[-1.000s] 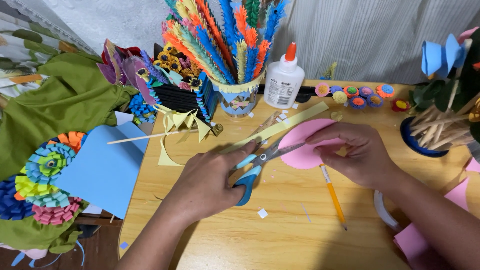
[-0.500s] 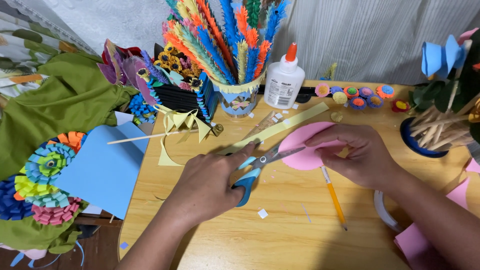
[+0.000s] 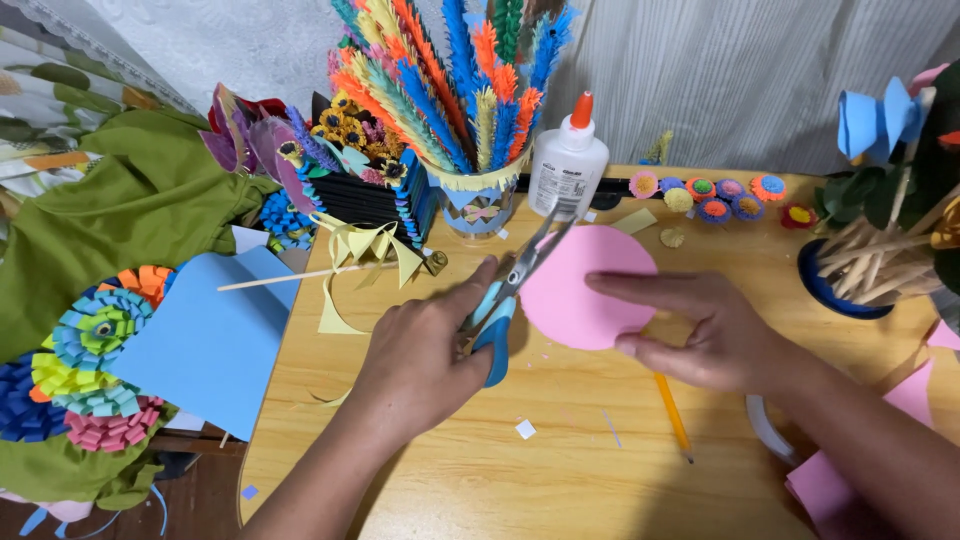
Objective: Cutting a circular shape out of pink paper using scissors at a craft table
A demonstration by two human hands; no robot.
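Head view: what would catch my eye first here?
Probably the pink paper circle mid-table, held down by the right hand while the left hand works blue-handled scissors at its left edge. Behind them, a cup of bright fringed paper stems rises beside a white glue bottle. At far left, layered paper rosettes lie on green cloth.

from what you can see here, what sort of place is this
Probably a home paper-craft table. The left hand holds blue-handled scissors at a pink paper circle, with a glue bottle and a cup of fringed paper stems behind.
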